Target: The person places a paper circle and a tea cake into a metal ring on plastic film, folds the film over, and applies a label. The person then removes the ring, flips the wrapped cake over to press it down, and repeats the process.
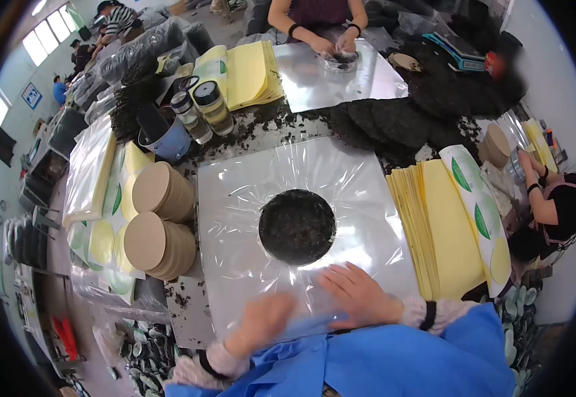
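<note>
A round dark cake (297, 227) of pressed, flaky material sits at the centre of a clear plastic film (235, 198), which is wrinkled in rays around it. The film lies over a shiny square surface on the table. My right hand (357, 296) is just below the cake, palm down with fingers stretched out over the film, and holds nothing that I can see. My left hand (269, 319) is over the film's near left part, smeared by motion. Its fingers cannot be made out.
Stacked cardboard discs (162, 245) stand left, near lidded jars (213, 106) and a blue pot (169, 142). Yellow paper (457, 231) and a printed sheet (477, 212) lie right. Dark flat sheets (394, 122) lie behind. A co-worker's hands (334, 46) work opposite; another person (553, 205) is right.
</note>
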{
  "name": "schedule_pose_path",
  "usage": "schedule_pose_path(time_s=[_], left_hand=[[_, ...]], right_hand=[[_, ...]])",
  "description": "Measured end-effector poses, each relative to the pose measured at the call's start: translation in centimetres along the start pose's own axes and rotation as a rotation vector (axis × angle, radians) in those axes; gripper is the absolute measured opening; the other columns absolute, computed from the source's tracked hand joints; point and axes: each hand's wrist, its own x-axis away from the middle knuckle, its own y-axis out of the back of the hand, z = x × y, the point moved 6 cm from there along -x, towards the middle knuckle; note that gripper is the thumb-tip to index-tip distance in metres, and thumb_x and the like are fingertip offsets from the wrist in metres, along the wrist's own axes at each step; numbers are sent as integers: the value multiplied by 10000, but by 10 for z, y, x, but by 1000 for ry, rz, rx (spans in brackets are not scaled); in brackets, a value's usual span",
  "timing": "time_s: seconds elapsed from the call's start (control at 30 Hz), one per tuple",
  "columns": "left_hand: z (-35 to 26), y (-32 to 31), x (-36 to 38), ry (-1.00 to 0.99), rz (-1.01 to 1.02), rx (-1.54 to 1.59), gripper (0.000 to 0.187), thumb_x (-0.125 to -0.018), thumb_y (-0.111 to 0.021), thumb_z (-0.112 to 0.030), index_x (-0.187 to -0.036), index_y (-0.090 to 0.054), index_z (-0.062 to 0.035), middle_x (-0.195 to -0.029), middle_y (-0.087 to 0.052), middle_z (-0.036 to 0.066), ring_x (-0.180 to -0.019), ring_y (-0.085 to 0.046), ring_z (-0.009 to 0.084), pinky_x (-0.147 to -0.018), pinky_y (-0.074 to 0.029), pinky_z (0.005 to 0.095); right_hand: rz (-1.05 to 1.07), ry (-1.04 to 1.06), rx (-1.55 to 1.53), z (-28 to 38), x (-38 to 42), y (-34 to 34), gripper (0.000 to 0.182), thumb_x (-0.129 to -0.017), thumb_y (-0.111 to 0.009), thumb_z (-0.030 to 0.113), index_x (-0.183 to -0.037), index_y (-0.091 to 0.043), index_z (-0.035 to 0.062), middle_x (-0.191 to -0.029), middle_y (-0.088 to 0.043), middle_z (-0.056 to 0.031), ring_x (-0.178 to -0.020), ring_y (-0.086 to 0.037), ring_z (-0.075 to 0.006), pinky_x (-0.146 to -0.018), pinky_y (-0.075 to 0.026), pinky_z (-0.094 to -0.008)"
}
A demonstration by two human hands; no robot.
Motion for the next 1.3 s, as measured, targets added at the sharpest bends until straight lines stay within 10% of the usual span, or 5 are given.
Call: schedule_pose_path(time_s=[0.17, 0.33, 0.63, 0.87, 1.3], left_hand=[[-10, -79, 95, 217, 432, 95, 529, -903, -709, -213, -1339, -527, 26, -1302, -576, 223, -1179, -571, 411, -1055, -453, 444], [31, -33, 21, 289, -365, -345, 832, -783, -805, -456, -1389, -487, 16, -1509, -347, 281, -1436, -317, 426, -1178, -229, 566], [93, -90, -69, 936, 70, -66, 540, -739, -816, -218, -1181, -570, -28, -1068, -617, 139, -894, -631, 312, -793, -502, 430], [95, -22, -37, 437, -669, -96, 667, -773, -766, -167, -1351, -487, 17, -1296, -576, 165, -1222, -538, 389, -1077, -396, 488], [95, -84, -101, 332, 6, -74, 483, -872, -747, -231, -1260, -569, -4, -1192, -652, 170, -1205, -592, 361, -1108, -383, 472]], right_hand=[[-210, 45, 366, 11, 33, 71, 317, -823, -659, 187, -1082, -671, 5, -1194, -658, -199, -1129, -624, -377, -1064, -435, -520], [-83, 181, 131, 34, 49, 24, 268, -857, -656, 190, -1056, -682, 12, -1142, -680, -176, -1088, -647, -349, -1036, -471, -462], [-710, -451, -816, -165, -63, -30, 796, -845, -780, 263, -1496, -384, 32, -1397, -514, -159, -1153, -601, -273, -980, -484, -353], [-521, -9, -234, -75, -107, -38, 456, -879, -736, 263, -1253, -575, 56, -1014, -679, -128, -941, -657, -331, -800, -534, -392], [-1025, -812, -908, -206, -103, -37, 376, -996, -575, 210, -1283, -514, -26, -1136, -622, -215, -1049, -613, -245, -912, -478, -399]])
